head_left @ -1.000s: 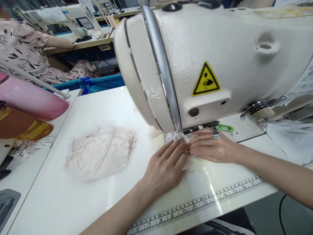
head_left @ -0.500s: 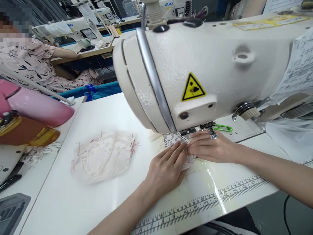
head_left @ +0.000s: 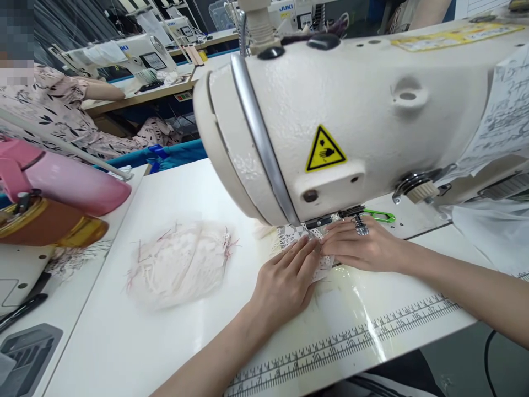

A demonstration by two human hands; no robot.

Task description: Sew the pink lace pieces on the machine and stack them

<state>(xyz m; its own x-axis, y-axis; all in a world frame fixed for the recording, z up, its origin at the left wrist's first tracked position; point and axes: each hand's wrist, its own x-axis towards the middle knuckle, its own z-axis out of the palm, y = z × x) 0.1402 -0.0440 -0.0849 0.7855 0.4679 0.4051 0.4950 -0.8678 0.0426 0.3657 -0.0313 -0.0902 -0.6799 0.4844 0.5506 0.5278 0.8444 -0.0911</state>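
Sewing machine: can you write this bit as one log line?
left hand: on white lace | right hand: at lace's edge | sewing machine: head above lace

white patterned lace (head_left: 288, 236) — yellow-and-black triangle (head_left: 325, 150), pink bottle (head_left: 82, 184), dark-leaf-printed pale pink shirt (head_left: 45, 99)

Our left hand (head_left: 285, 281) and right hand (head_left: 367, 243) touch white lace (head_left: 289, 235) under a sewing machine (head_left: 363, 121), behind the ruler (head_left: 328, 353) along the table (head_left: 161, 347)'s near edge; sheer, red-threaded fabric (head_left: 182, 267) lies nearer the left edge.
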